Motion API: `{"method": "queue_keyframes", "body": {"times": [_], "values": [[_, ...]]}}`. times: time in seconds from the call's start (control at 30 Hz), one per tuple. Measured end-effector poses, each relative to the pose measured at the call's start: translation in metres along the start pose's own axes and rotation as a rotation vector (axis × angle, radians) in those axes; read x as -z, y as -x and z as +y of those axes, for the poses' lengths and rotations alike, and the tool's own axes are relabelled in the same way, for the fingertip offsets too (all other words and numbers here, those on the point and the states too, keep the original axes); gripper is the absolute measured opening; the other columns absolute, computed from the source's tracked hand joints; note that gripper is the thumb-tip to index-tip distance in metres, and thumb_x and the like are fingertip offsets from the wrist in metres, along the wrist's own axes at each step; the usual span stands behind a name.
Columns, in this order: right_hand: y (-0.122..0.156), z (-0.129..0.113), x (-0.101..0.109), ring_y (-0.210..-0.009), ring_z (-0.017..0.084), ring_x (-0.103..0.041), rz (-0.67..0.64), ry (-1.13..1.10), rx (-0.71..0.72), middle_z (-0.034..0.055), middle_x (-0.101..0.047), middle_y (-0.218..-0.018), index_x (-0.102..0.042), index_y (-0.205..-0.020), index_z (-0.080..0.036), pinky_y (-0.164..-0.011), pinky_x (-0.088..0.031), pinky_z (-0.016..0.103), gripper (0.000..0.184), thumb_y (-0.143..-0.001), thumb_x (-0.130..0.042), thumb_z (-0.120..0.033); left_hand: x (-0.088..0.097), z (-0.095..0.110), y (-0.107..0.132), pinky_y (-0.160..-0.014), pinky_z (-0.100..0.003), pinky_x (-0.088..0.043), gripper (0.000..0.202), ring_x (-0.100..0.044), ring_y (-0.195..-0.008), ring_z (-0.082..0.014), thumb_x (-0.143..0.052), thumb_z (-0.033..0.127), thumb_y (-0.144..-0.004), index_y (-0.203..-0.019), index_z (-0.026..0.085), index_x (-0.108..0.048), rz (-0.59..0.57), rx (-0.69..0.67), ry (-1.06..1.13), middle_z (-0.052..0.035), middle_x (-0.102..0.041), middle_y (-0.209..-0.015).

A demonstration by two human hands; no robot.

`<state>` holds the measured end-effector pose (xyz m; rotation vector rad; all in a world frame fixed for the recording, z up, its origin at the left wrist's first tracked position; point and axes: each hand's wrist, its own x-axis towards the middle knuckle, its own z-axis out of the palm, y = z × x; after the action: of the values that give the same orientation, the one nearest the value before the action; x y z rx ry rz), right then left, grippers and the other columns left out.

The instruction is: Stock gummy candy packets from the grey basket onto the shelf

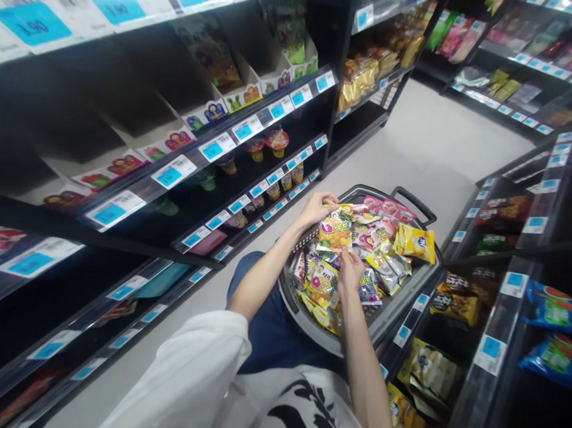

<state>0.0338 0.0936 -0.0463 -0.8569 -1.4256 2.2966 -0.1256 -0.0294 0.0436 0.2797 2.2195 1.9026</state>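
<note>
A grey shopping basket (398, 307) rests on my lap, full of several bright snack packets. My left hand (317, 207) grips the top edge of a yellow-orange snack packet (334, 232) at the basket's far rim. My right hand (350, 268) pinches the lower edge of the same packet, fingers closed on it. Other packets lie around it: a yellow one (416, 241) to the right and pink ones (387, 209) at the back.
Dark shelves (178, 201) with blue price tags run along the left, partly stocked with cups and cartons. More shelves with snack bags (454, 304) stand close on the right. A pale floor aisle (437, 146) opens ahead beyond the basket's black handle (414, 201).
</note>
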Motion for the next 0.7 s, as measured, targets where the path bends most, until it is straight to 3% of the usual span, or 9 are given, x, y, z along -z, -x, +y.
{"method": "queue_keyframes", "body": {"times": [0.13, 0.3, 0.5, 0.7], "values": [[0.003, 0.000, -0.003, -0.072, 0.012, -0.066, -0.041, -0.070, -0.014, -0.0013, -0.070, -0.078, -0.064, -0.080, -0.016, -0.069, -0.056, 0.023, 0.046, -0.063, -0.095, -0.045, 0.002, 0.001, 0.000, -0.073, -0.022, -0.045, 0.020, -0.063, -0.070, -0.0108, -0.079, 0.016, -0.075, -0.092, 0.009, -0.071, 0.034, 0.050, 0.074, -0.0036, -0.071, -0.077], [0.009, -0.001, -0.008, -0.092, 0.015, -0.070, -0.157, -0.107, -0.078, 0.0017, -0.073, -0.092, -0.067, -0.087, -0.018, -0.089, -0.059, 0.027, 0.049, -0.055, -0.098, -0.036, 0.000, 0.005, 0.003, -0.065, -0.020, -0.039, 0.024, -0.054, -0.062, -0.0075, -0.081, 0.021, -0.073, -0.091, 0.008, -0.071, -0.026, 0.118, 0.172, -0.0013, -0.067, -0.071], [0.010, 0.005, -0.008, -0.094, 0.020, -0.072, -0.195, -0.080, -0.113, 0.0049, -0.074, -0.094, -0.066, -0.088, -0.018, -0.089, -0.060, 0.033, 0.046, -0.057, -0.096, -0.033, -0.009, 0.009, 0.008, -0.059, -0.020, -0.034, 0.026, -0.050, -0.058, -0.0066, -0.083, 0.023, -0.070, -0.087, 0.009, -0.070, -0.100, 0.178, 0.247, -0.0018, -0.066, -0.070], [0.009, 0.003, -0.009, -0.093, 0.019, -0.071, -0.187, -0.038, -0.050, 0.0070, -0.075, -0.093, -0.066, -0.088, -0.017, -0.091, -0.059, 0.035, 0.045, -0.058, -0.094, -0.038, -0.002, 0.007, 0.006, -0.058, -0.019, -0.032, 0.030, -0.045, -0.056, -0.0051, -0.084, 0.026, -0.068, -0.086, 0.010, -0.066, -0.010, 0.165, 0.255, 0.0015, -0.060, -0.065]]}}
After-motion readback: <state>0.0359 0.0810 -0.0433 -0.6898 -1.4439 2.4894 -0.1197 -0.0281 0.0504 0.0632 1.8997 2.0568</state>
